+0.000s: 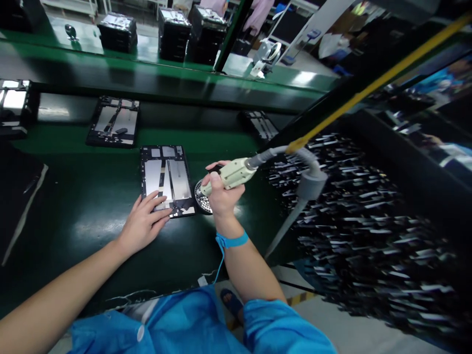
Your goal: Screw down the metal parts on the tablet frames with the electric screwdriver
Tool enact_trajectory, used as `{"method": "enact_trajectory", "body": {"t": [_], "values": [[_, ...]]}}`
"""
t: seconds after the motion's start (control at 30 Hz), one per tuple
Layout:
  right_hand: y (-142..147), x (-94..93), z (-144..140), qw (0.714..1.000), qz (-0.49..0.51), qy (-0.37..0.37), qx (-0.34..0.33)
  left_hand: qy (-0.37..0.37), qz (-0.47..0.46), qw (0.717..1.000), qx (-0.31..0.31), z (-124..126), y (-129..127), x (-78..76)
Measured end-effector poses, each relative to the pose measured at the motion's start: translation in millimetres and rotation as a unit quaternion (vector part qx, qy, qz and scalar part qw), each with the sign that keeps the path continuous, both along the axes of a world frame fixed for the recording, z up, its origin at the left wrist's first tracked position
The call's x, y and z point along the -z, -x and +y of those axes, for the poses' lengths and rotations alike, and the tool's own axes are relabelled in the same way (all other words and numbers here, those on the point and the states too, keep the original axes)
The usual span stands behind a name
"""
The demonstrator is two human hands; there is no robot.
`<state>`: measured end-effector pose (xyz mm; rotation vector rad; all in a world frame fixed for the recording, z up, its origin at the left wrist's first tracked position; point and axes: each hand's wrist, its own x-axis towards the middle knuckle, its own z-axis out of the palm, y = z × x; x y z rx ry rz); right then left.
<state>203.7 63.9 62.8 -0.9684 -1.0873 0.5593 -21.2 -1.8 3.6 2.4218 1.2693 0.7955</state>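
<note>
Left hand [144, 222] flat, fingers spread, pressing the near left corner of an opened tablet back [167, 180] lying on the green tabletop [92, 196], close to its near edge. Right hand [221, 194] wrapped tight around a cream electric screwdriver [230, 174], grip closed on its body, tip pointing down-left toward a small round perforated dish [202, 199] just beside the tablet's near right corner. Grey hose [306, 167] running from the screwdriver's rear up to a yellow cable [368, 91] overhead. Blue wrist strap [231, 241] around the right wrist, cord trailing toward the near edge. 2 more opened tablets farther back: 1 [113, 122] toward the far left, 1 [262, 124] toward the far right. Stacks of black trays [173, 32] on the belt beyond the far edge. Right side of the view too blurred to tell.
</note>
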Motion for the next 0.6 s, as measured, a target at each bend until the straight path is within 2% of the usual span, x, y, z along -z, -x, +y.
{"method": "enact_trajectory", "body": {"t": [0.17, 0.6], "values": [[1, 12.8, 2, 1.0, -0.01, 0.013, -0.016, 0.0, 0.0, 1.0, 0.002, 0, 1, 1.0], [-1, 22.9, 3, 0.999, -0.019, 0.031, -0.006, -0.003, 0.001, 1.0, 0.003, 0, 2, 2.4]]}}
